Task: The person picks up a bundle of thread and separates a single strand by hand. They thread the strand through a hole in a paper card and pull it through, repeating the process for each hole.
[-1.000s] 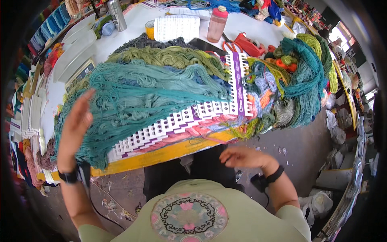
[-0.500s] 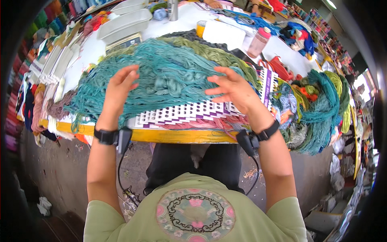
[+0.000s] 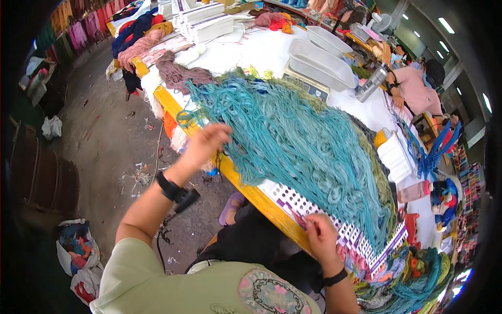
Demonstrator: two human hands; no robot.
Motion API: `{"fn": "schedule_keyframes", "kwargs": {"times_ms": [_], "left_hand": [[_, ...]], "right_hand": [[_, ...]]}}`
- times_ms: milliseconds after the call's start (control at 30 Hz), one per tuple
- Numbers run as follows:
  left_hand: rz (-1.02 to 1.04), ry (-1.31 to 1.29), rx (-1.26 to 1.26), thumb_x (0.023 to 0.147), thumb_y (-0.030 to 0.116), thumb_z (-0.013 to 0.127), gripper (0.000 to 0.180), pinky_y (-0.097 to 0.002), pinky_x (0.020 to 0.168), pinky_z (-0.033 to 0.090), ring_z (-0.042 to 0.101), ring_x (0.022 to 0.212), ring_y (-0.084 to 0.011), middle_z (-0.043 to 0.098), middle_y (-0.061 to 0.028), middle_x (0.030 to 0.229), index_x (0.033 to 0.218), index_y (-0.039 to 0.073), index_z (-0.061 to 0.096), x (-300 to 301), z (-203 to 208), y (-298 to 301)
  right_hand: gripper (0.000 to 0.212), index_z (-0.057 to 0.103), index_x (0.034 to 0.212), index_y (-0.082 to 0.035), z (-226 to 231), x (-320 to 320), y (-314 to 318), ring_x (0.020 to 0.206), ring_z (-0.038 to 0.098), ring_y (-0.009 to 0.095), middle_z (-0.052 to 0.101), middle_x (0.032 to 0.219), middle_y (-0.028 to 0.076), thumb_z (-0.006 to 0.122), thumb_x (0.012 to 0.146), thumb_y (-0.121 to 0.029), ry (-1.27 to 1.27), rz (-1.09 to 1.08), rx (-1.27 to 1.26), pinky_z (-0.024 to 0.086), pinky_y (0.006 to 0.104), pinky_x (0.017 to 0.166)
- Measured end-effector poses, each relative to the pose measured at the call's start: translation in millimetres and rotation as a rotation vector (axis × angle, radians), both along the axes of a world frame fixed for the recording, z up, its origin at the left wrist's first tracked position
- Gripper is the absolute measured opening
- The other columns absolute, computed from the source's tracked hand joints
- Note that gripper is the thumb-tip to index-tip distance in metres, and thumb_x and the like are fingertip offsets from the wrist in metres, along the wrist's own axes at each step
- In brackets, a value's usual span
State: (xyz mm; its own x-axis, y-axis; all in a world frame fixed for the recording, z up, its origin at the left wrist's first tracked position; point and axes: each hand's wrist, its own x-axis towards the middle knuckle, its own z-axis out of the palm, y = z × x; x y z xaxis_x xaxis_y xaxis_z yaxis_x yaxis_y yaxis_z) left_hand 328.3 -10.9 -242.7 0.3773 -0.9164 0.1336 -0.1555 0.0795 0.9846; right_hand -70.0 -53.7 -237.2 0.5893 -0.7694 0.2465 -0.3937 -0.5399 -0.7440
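A big bundle of teal yarn strands (image 3: 298, 141) lies spread over a white plastic mesh canvas (image 3: 340, 230) on the table. My left hand (image 3: 206, 144) rests on the near left end of the teal strands, fingers curled into them. My right hand (image 3: 319, 238) presses on the mesh canvas at the yellow table edge (image 3: 246, 188), fingertips pinching at the grid where purple stitching shows. Olive-green yarn (image 3: 379, 172) lies under the teal bundle on the far side.
White plastic tubs (image 3: 321, 63) and a metal flask (image 3: 370, 83) stand at the back. Brown yarn (image 3: 178, 73) and stacked white mesh sheets (image 3: 204, 23) lie at the left end. Another person (image 3: 413, 89) sits across the table. Bags (image 3: 78, 256) sit on the floor.
The view has swung to the left. My left hand has slid to the left end of the teal yarn, and my right hand has dropped from the yarn onto the mesh near the table edge.
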Motion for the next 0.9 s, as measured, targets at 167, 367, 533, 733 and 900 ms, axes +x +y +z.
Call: {"fn": "schedule_keyframes", "kwargs": {"times_ms": [167, 367, 533, 733, 900], "left_hand": [[0.616, -0.659, -0.121, 0.083, 0.018, 0.068, 0.046, -0.0392, 0.092, 0.046, 0.058, 0.105, -0.0303, 0.062, -0.0178, 0.112, 0.124, 0.002, 0.054, 188, -18, -68], [0.800, -1.054, 0.205, 0.087, 0.021, 0.065, 0.044, -0.0303, 0.081, 0.048, 0.057, 0.099, -0.0189, 0.059, -0.0099, 0.113, 0.126, 0.008, 0.049, 407, -33, -73], [0.710, -1.027, 0.373, 0.089, 0.021, 0.062, 0.038, -0.0290, 0.078, 0.048, 0.057, 0.096, -0.0176, 0.059, -0.0088, 0.110, 0.123, 0.008, 0.050, 433, -55, -162], [0.660, -1.015, 0.422, 0.090, 0.020, 0.058, 0.032, -0.0276, 0.075, 0.048, 0.057, 0.092, -0.0161, 0.058, -0.0076, 0.107, 0.118, 0.008, 0.051, 448, -57, -181], [0.695, -0.976, 0.227, 0.091, 0.020, 0.055, 0.027, -0.0263, 0.072, 0.047, 0.056, 0.089, -0.0149, 0.058, -0.0066, 0.104, 0.115, 0.009, 0.052, 446, -25, -185]], "right_hand": [[0.018, 0.062, 0.095, -0.007, -1, -2, 1, 0.070, 0.064, 0.029, 0.065, 0.087, 0.013, 0.064, 0.079, -0.001, 0.076, -0.023, -0.309, 0.051, 0.0325, 0.061], [0.017, 0.061, 0.098, -0.010, -9, 3, -12, 0.074, 0.065, 0.024, 0.064, 0.092, 0.005, 0.063, 0.081, -0.011, 0.197, -0.028, -0.186, 0.051, 0.0328, 0.058], [0.018, 0.059, 0.098, -0.011, -1, -12, -8, 0.076, 0.064, 0.023, 0.061, 0.094, 0.004, 0.063, 0.080, -0.010, 0.269, 0.005, -0.212, 0.053, 0.0336, 0.059], [0.019, 0.054, 0.099, -0.011, -5, -7, -2, 0.074, 0.062, 0.024, 0.054, 0.092, 0.005, 0.060, 0.081, -0.012, 0.258, 0.001, -0.203, 0.051, 0.0355, 0.059], [0.020, 0.052, 0.098, -0.010, -6, -5, 0, 0.073, 0.062, 0.025, 0.052, 0.089, 0.006, 0.060, 0.080, -0.012, 0.235, -0.010, -0.258, 0.050, 0.0362, 0.058]]}}
